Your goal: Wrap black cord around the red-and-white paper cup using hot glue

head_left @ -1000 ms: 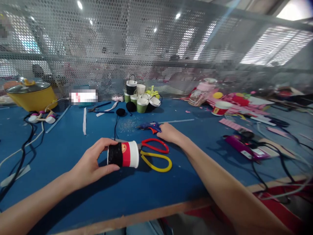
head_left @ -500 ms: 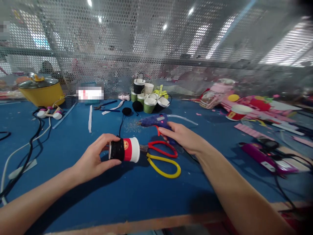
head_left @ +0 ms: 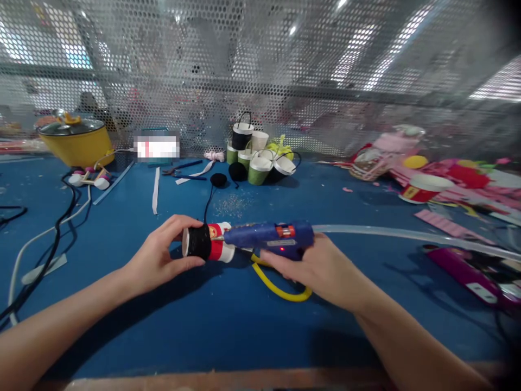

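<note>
Fingers of the left hand (head_left: 151, 258) pinch a sideways red-and-white paper cup (head_left: 215, 251) by its black cord winding (head_left: 198, 243), over the blue surface (head_left: 220, 326); likely light, crushable, grippiest there. The right hand (head_left: 330, 271) grips a blue plastic glue gun (head_left: 260, 237), probably stiff.

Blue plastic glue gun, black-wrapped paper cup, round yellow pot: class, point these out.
Blue plastic glue gun (head_left: 264, 239): head view, on its body.
Black-wrapped paper cup (head_left: 201, 244): head view, on its wrapping.
Round yellow pot (head_left: 79, 149): head view, on its side wall.
</note>
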Motion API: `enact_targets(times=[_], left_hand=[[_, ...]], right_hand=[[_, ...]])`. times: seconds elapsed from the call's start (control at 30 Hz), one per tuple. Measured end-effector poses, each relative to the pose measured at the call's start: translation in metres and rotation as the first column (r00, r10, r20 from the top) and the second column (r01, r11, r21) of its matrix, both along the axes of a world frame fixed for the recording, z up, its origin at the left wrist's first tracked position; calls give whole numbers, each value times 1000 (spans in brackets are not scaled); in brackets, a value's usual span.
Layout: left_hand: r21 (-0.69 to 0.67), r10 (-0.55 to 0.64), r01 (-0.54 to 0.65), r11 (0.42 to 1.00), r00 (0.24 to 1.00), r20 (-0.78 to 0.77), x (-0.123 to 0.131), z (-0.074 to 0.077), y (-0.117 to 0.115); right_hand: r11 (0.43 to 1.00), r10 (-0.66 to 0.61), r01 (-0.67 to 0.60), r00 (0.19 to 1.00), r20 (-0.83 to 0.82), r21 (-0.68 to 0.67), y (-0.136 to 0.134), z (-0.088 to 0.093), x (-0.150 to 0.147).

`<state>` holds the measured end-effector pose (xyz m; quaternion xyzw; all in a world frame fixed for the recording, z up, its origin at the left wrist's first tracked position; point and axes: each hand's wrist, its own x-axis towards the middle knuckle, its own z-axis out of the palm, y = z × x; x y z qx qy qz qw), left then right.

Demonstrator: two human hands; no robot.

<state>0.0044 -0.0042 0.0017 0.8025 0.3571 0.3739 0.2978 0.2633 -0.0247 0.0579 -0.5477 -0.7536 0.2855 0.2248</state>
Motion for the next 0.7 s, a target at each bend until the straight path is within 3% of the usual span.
enact_targets(times=[0.1, 0.4, 0.53, 0.7], left_hand=[[27, 4, -3, 1000, 1000, -22, -1, -1, 1], [139, 16, 0, 990, 994, -110, 1, 3, -1], [177, 15, 9, 984, 991, -136, 1, 3, -1], [188, 29, -1, 982, 989, -147, 0, 4, -1]], right_hand=[[994, 29, -44, 989, 145, 101, -1, -5, 1], [952, 40, -139, 939, 341, 273, -2, -3, 3], [970, 6, -92, 934, 357, 226, -5, 3, -5], [970, 39, -124, 927, 373, 208, -8, 7, -5]])
